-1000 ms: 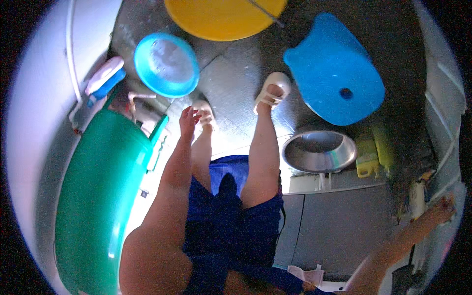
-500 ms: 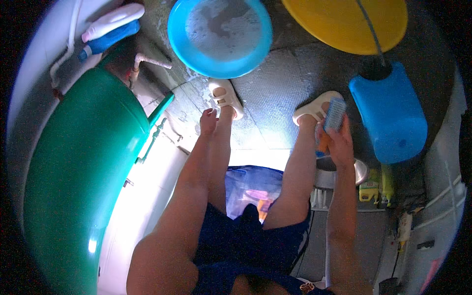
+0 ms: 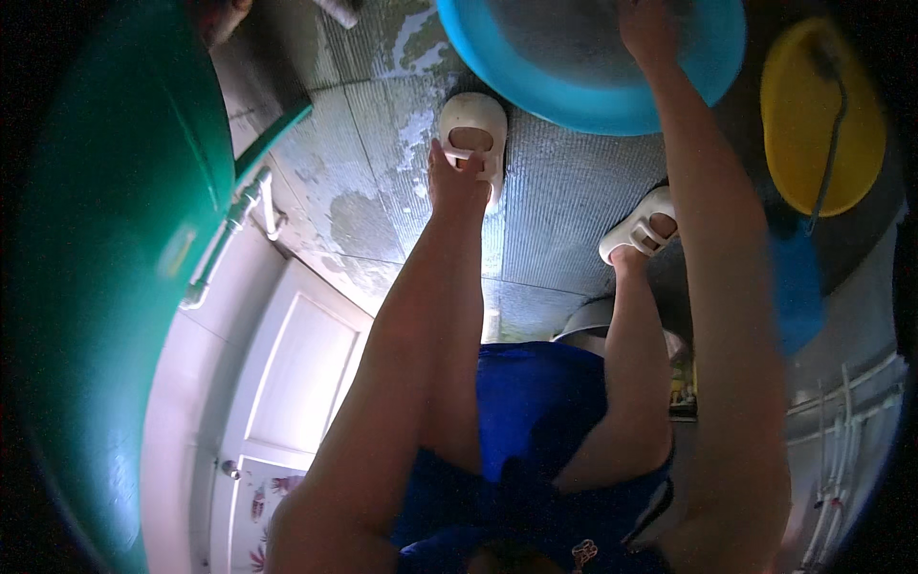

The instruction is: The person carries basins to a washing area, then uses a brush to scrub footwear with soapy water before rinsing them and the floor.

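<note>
The right hand (image 3: 652,33) reached into the round light-blue basin (image 3: 555,107), which stood ahead on the ribbed floor (image 3: 550,206) at the upper edge of view; its fingers ran out of sight, so whether they gripped anything could not be told; the left hand (image 3: 451,182) hung with thumb and fingers parted, overlapping the left cream cut-out shoe (image 3: 475,115), contact unclear; the yellow basin (image 3: 798,124) stood farther right; the green barrel (image 3: 96,287) filled the left side.
</note>
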`<state>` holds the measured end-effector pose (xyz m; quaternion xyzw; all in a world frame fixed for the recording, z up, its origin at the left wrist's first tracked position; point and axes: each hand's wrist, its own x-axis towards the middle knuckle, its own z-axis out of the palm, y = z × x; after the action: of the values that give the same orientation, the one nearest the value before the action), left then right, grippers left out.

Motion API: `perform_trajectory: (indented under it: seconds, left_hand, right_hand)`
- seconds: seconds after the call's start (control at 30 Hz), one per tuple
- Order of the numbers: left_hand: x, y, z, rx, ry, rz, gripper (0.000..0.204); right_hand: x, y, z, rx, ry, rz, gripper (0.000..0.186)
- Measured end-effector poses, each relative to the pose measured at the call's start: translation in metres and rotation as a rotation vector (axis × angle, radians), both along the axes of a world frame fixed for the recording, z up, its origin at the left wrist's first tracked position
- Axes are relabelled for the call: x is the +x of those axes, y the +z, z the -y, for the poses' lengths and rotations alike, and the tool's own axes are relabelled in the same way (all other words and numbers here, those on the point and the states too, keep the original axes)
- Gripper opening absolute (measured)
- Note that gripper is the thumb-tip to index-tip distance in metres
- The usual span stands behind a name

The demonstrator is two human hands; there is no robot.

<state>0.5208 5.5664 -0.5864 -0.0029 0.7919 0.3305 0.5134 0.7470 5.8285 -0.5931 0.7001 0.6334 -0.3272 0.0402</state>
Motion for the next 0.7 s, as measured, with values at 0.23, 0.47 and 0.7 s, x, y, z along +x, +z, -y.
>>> perform_trajectory:
  seconds: [0.23,0.47,0.7]
  left_hand:
    - [0.01,0.006,-0.013,-0.434,-0.597,-0.538,0.081]
    - [-0.013,0.01,-0.013,-0.448,-0.457,-0.498,0.078]
    - [-0.012,0.006,-0.014,-0.444,-0.403,-0.451,0.075]
  right_hand:
    - [-0.012,-0.026,0.047,0.355,0.095,-0.119,0.054]
    - [-0.103,0.036,0.158,0.213,0.014,-0.643,0.057]
    - [-0.173,-0.02,0.211,-0.175,0.045,-0.395,0.052]
